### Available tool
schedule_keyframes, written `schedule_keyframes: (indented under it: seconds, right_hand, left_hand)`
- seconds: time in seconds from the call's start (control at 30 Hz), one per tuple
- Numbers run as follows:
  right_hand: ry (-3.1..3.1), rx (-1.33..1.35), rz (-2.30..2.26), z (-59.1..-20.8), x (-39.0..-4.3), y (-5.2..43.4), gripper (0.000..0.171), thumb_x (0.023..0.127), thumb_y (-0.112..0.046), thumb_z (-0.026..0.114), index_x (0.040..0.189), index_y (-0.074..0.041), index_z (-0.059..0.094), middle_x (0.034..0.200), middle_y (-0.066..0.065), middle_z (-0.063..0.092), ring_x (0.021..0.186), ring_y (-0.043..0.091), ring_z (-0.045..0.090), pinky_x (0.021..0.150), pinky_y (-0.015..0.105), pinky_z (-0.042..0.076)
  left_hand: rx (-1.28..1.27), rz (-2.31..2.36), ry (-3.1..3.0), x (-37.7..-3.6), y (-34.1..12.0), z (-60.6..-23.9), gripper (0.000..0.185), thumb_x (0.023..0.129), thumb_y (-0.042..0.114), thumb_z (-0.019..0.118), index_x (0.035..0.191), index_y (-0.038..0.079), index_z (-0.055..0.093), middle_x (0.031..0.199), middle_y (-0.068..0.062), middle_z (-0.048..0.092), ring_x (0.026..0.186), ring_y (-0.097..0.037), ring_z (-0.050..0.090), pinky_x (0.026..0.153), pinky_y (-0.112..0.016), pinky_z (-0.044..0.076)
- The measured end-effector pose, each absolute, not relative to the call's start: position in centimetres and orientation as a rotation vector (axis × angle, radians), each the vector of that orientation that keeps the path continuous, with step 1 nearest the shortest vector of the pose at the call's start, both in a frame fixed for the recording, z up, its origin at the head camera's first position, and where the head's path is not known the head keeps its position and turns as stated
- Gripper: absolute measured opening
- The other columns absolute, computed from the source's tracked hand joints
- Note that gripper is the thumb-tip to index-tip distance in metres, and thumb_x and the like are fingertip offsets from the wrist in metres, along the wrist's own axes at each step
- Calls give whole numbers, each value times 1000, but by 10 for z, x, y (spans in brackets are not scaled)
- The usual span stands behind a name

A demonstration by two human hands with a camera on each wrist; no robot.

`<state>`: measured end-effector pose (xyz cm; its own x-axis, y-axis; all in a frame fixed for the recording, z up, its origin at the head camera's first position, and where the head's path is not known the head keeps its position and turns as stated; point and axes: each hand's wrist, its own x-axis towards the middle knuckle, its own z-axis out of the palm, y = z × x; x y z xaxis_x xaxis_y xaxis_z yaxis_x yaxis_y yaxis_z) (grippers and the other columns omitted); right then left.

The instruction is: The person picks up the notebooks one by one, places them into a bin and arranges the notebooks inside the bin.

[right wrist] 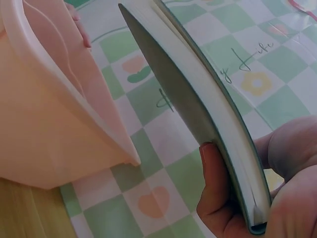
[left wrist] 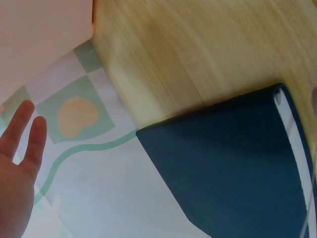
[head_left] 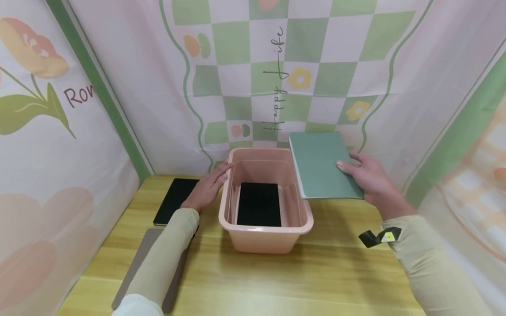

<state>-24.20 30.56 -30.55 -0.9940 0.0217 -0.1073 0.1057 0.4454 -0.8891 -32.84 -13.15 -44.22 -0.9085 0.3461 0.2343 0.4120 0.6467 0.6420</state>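
My right hand grips a green notebook by its right edge, thumb on the cover. The notebook is held up beside the right rim of a pink plastic bin. In the right wrist view its white page edges face the camera, with fingers and thumb on opposite covers. My left hand has its fingers extended, touching the bin's left rim. Inside the bin, a black notebook lies flat on the bottom.
Left of the bin, another black notebook lies on the wooden table. Nearer, a grey-brown notebook lies partly under my left forearm. Printed curtains stand behind the table and at both sides.
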Motion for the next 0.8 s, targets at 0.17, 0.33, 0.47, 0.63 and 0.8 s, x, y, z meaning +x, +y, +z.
schedule_keyframes:
  seconds: [0.17, 0.33, 0.47, 0.63, 0.8]
  right_hand:
    - [2534, 91, -1690, -305, -245, 297, 86, 106, -45, 49, 164, -4, 2, 157, 29, 32, 87, -4, 62, 80, 22, 59]
    - [2490, 63, -1709, -304, -247, 291, 84, 107, -43, 48, 164, -4, 1, 145, 21, 43, 87, 0, 67, 82, 26, 60]
    - [2503, 47, -1687, -302, -248, 284, 81, 106, -42, 49, 165, -8, 4, 139, 17, 48, 87, 2, 68, 81, 28, 61]
    - [2511, 41, -1653, -298, -247, 278, 85, 105, -43, 52, 165, -11, 2, 141, 19, 46, 87, 7, 68, 81, 33, 62]
    - [2503, 27, -1653, -295, -247, 269, 86, 105, -42, 53, 165, -10, -1, 143, 27, 47, 86, 8, 70, 81, 35, 62]
  left_hand:
    - [-654, -1120, -2761, -329, -132, -444, 48, 106, 64, 24, 154, 59, 25, 166, 30, 15, 159, -18, 23, 127, -58, 23]
    - [-657, -1115, -2764, -329, -132, -441, 47, 105, 66, 23, 152, 63, 23, 166, 31, 14, 159, -17, 22, 127, -57, 23]
    - [-663, -1117, -2769, -329, -133, -438, 47, 104, 68, 22, 151, 64, 23, 166, 31, 14, 159, -17, 22, 127, -57, 22]
    - [-690, -1108, -2760, -330, -133, -440, 50, 105, 66, 23, 154, 58, 24, 167, 30, 14, 159, -17, 21, 127, -56, 22]
    - [-690, -1119, -2753, -331, -134, -443, 52, 106, 64, 25, 157, 52, 27, 167, 28, 15, 159, -18, 21, 127, -58, 22]
